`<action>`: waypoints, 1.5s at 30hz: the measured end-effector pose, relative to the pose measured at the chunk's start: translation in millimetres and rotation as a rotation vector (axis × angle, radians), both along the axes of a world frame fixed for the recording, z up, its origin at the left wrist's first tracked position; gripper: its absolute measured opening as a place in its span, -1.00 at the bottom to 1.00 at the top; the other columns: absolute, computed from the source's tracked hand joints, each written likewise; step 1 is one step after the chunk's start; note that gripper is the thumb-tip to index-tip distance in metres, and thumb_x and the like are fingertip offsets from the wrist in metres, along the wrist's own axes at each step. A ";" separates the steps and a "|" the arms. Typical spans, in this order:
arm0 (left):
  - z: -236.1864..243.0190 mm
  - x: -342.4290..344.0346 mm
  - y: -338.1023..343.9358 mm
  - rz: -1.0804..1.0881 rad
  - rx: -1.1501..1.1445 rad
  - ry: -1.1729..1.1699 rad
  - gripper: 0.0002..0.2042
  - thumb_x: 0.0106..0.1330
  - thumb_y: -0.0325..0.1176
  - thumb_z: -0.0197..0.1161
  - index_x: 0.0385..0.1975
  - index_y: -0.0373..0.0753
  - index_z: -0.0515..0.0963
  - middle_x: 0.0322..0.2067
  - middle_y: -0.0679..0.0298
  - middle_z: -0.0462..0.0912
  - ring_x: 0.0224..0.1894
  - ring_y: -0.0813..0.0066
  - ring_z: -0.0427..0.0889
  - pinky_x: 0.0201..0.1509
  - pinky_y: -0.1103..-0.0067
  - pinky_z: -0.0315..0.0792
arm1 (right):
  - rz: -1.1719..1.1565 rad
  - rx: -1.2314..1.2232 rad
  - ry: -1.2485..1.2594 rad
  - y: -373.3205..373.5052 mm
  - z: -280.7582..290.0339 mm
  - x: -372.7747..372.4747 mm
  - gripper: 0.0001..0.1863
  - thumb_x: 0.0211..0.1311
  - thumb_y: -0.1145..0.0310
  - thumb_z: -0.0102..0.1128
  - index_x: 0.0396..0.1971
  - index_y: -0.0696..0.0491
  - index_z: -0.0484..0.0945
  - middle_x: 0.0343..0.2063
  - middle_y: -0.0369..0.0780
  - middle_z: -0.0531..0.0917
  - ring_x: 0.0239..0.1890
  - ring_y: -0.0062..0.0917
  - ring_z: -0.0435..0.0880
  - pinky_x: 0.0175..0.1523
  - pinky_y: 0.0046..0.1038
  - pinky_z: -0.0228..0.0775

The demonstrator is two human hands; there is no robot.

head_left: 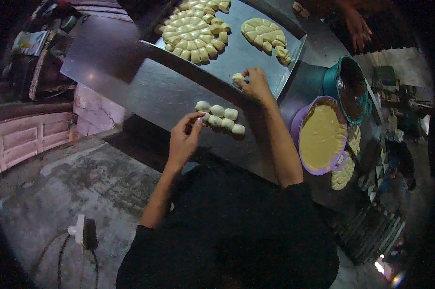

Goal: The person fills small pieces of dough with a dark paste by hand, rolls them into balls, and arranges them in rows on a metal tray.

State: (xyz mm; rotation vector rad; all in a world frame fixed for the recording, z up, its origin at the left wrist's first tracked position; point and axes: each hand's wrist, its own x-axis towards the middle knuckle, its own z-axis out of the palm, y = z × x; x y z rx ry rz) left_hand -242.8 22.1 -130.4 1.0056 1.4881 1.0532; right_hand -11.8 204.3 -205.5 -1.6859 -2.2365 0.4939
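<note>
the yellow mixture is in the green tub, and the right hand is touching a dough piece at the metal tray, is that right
Not quite: the yellow mixture is in the purple tub, not the green tub, as the head view shows. The right hand is indeed touching a dough piece at the metal tray.

One pale, rounded dough ball (pixel 237 80) is here, pinched in my right hand (pixel 257 85)! Over by my left hand (pixel 184 138), more whitish balls (pixel 217 111) sit bunched in two rows.
</note>
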 end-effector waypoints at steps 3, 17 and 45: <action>22.2 22.9 -17.8 0.043 0.038 0.055 -0.79 0.41 -0.39 0.14 -0.04 -0.27 0.60 -0.34 0.27 0.69 -0.33 0.64 0.57 -0.17 0.64 0.44 | -0.088 -0.192 0.289 -16.2 18.2 -14.8 -0.57 0.06 0.29 0.40 -0.10 0.15 0.51 -0.22 -0.01 0.64 -0.16 -0.09 0.65 -0.01 -0.27 0.47; 109.0 201.1 -90.2 -0.323 0.016 -0.601 -0.72 0.50 -0.29 0.07 0.03 -0.32 0.54 -0.07 0.26 0.60 -0.05 0.54 0.58 0.07 0.56 0.49 | 0.341 0.287 0.706 -262.9 227.1 156.8 -0.41 0.11 0.35 0.43 0.15 0.16 0.46 0.10 -0.16 0.53 0.13 -0.41 0.50 0.19 -0.31 0.36; 80.0 323.9 40.4 -0.266 0.664 -0.854 -0.35 0.22 0.21 0.28 0.02 -0.22 0.28 -0.23 0.10 0.59 -0.23 0.35 0.62 -0.16 0.46 0.57 | -0.246 -0.126 1.582 -171.2 214.9 169.4 -0.40 0.21 0.42 0.31 0.22 0.09 0.26 0.01 -0.27 0.48 0.03 -0.56 0.51 0.11 -0.46 0.42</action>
